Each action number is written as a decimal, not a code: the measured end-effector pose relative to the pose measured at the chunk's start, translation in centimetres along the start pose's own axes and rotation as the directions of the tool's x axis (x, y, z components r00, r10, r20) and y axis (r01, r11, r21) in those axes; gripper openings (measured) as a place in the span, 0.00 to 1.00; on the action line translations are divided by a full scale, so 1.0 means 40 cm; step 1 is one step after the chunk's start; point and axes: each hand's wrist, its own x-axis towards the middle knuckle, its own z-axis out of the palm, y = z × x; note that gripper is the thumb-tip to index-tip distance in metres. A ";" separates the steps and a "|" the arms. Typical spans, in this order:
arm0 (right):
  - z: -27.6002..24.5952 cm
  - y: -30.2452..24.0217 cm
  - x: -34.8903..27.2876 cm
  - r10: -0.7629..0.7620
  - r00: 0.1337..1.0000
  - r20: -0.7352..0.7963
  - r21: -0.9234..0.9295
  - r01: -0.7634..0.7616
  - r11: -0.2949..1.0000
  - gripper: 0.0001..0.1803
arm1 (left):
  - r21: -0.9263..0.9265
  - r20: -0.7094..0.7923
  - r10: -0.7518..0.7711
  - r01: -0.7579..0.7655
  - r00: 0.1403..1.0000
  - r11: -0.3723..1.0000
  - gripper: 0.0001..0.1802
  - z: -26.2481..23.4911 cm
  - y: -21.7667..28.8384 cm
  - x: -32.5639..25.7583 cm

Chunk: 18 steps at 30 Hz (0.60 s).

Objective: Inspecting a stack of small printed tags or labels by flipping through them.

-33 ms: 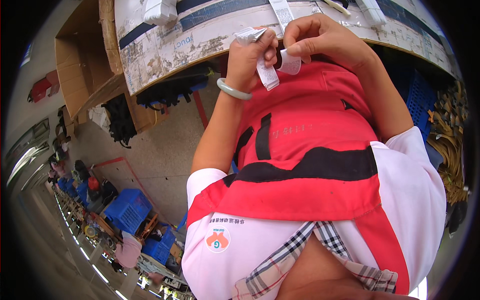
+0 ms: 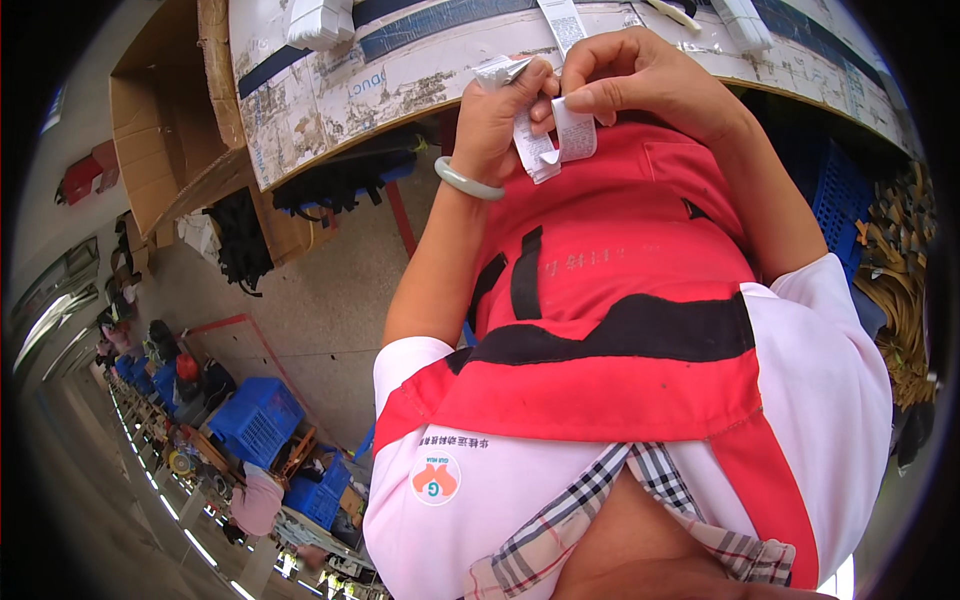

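My left hand point(image 2: 500, 112) and my right hand point(image 2: 645, 78) are raised close together at the edge of a worn white worktable point(image 2: 400, 70). Both pinch a small bunch of white paper labels point(image 2: 548, 145), which hangs folded between the fingers. My right thumb presses on one label near the top. A pale green bangle point(image 2: 468, 183) circles my left wrist. Below the hands is my red and black apron point(image 2: 620, 300) over a white shirt. More white labels point(image 2: 320, 20) lie on the tabletop above.
An open cardboard box point(image 2: 160, 130) stands left of the table, with a black bag point(image 2: 240, 240) under it. Blue crates point(image 2: 255, 420) sit on the floor far left. At right are another blue crate point(image 2: 840, 200) and a bundle of yellowish straps point(image 2: 900, 300).
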 end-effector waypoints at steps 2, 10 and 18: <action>0.019 0.027 0.020 -0.076 0.992 -0.102 -0.111 0.064 0.992 0.07 | 0.001 0.042 -0.034 0.034 0.999 0.999 0.18 -0.008 -0.013 0.002; 0.040 0.135 0.030 -0.267 0.879 -0.396 -0.313 0.144 0.939 0.11 | 0.017 0.087 -0.148 0.147 0.985 0.989 0.10 -0.013 -0.033 -0.032; 0.121 0.141 -0.018 -0.403 0.889 -0.216 -0.689 0.154 0.708 0.24 | -0.073 -0.096 -0.208 0.202 0.973 0.977 0.10 0.000 -0.067 -0.091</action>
